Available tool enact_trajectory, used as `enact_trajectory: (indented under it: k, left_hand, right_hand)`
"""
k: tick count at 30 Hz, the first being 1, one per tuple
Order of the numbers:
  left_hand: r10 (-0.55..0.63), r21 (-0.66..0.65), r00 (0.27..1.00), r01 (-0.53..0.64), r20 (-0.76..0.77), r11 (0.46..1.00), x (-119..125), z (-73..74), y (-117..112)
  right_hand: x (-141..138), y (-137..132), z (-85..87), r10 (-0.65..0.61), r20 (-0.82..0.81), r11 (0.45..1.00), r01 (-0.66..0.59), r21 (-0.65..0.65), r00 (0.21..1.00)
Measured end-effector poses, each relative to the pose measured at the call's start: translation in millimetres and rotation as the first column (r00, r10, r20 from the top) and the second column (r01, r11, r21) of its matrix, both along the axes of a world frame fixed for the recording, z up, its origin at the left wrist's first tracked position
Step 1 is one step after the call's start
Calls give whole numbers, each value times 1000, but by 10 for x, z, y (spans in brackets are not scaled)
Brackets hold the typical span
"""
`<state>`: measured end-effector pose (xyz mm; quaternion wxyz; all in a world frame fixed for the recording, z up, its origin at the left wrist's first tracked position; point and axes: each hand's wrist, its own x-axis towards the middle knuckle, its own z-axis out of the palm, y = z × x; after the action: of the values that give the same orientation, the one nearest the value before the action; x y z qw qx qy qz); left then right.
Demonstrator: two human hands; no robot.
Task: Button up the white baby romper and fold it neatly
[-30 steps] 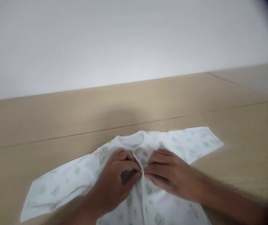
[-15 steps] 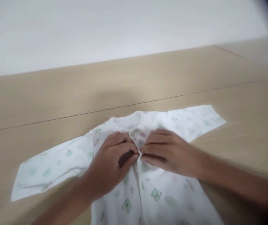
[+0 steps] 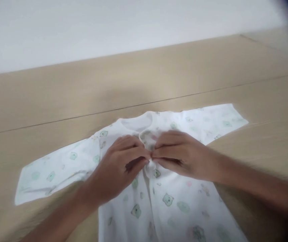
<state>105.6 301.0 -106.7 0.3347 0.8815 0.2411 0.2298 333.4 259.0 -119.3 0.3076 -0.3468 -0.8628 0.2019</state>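
A white baby shirt (image 3: 184, 201) with a print of green bear heads lies spread out, its sleeves stretched to both sides and its collar at the far end. My left hand (image 3: 126, 164) pinches the front edge of the shirt a little below the collar. From the other side, my right hand (image 3: 179, 153) pinches the same front edge, its fingertips touching or almost touching those of the left. Whatever fastener sits between the fingertips is hidden. Below the hands, the front opening runs down towards me.
The shirt rests on a light wood-coloured surface (image 3: 58, 97) crossed by a thin dark seam. A pale wall (image 3: 108, 27) rises behind it. Dark blur covers the upper right corner.
Both hands keep their pinch at the front edge, and the fabric between them is lifted and bunched slightly more. The whole scene has shifted a little upward in view.
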Motion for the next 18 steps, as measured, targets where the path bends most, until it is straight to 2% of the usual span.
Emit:
enact_trajectory:
  k: [5,10,18]
  left_hand:
    - [8,-16,999,-8,-32,1000,-32,7,21]
    - [-32,-34,998,30,-59,999,-52,32,51]
    - [-151,115,979,167,-135,979,-40,72,87]
  right_hand:
    - [14,-4,-39,-22,-15,998,22,53,1000]
    - [11,-19,-31,-13,-35,999,14,44,999]
    - [-9,-19,-20,5,-21,999,-4,33,1000]
